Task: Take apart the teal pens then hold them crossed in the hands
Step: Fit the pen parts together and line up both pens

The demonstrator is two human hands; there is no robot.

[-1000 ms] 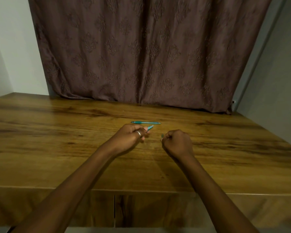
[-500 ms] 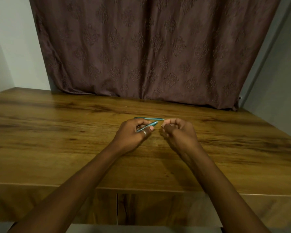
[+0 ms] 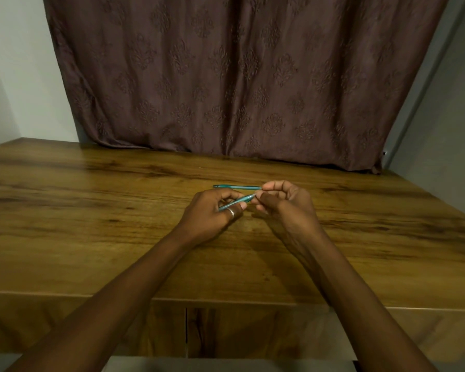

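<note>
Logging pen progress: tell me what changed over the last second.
The right hand moved left, closing the gap, and now pinches the free end of the teal pen gripped by the left hand. Unchanged: the left hand's grip, the second pen lying on the table.

Teal pens: two were there, a held pen (image 3: 235, 203) and a lying pen (image 3: 236, 187).
Grips: two, left grip (image 3: 210, 217) and right grip (image 3: 286, 204).
Ring (image 3: 231, 213): one.
Desk (image 3: 91, 226): one.
Curtain (image 3: 239, 76): one.

No writing, label, brand or number could be read anywhere; the two slim teal plastic pens (image 3: 236, 187) were too small to tell.
</note>
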